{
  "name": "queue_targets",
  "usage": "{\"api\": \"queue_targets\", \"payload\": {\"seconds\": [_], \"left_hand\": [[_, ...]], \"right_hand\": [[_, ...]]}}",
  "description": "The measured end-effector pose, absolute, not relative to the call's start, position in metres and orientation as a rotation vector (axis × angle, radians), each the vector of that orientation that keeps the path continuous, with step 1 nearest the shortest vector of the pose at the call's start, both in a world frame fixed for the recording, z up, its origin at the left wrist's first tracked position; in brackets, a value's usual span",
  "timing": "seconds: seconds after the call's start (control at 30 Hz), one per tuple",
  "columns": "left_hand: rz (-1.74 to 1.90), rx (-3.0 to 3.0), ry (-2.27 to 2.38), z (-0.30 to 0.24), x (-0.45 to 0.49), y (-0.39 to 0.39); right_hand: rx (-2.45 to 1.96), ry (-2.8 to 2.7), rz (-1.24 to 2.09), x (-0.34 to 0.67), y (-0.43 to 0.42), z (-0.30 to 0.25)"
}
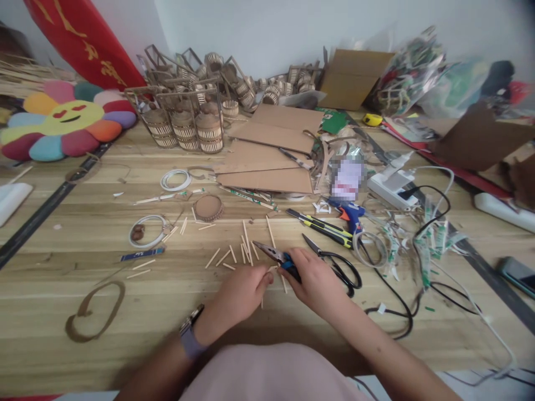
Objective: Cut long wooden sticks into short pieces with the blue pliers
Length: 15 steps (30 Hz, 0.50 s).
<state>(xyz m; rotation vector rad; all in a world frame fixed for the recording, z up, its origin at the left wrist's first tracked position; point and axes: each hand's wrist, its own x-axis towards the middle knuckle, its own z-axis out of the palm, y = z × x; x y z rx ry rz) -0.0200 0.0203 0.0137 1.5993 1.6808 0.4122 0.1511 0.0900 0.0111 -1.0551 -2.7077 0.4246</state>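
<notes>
Your right hand (315, 284) is clenched around the blue-handled metal needle-nose pliers (276, 256), whose tips point to the left over the light wooden desk (50, 334). Your left hand (242, 295) has curled fingers and seems to pinch a thin pale wooden stick (285, 285), which lies between both hands, just under the pliers. I think the stick may snap or jump away if you squeeze too hard, because it is so thin. Your left fingertips are very near the jaws and could be nipped. The black-handled scissors (338, 267) lie just beside your right hand, so the wrist might bump them.
</notes>
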Motion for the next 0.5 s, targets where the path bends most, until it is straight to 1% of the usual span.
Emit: {"api": "queue_targets", "payload": {"seconds": [0.33,0.4,0.47,0.5], "left_hand": [[0.414,1.668,1.864,0.005,-0.013,0.016],[0.467,1.613,1.868,0.008,-0.015,0.017],[0.563,1.518,1.725,0.014,-0.021,0.018],[0.616,1.447,1.571,0.016,-0.025,0.019]], "right_hand": [[-1.284,-2.659,0.304,0.134,0.077,0.004],[-1.309,-2.614,0.398,0.133,0.081,0.008],[-1.274,-2.563,0.645,0.138,0.089,0.016],[-1.232,-2.540,0.808,0.143,0.094,0.021]]}}
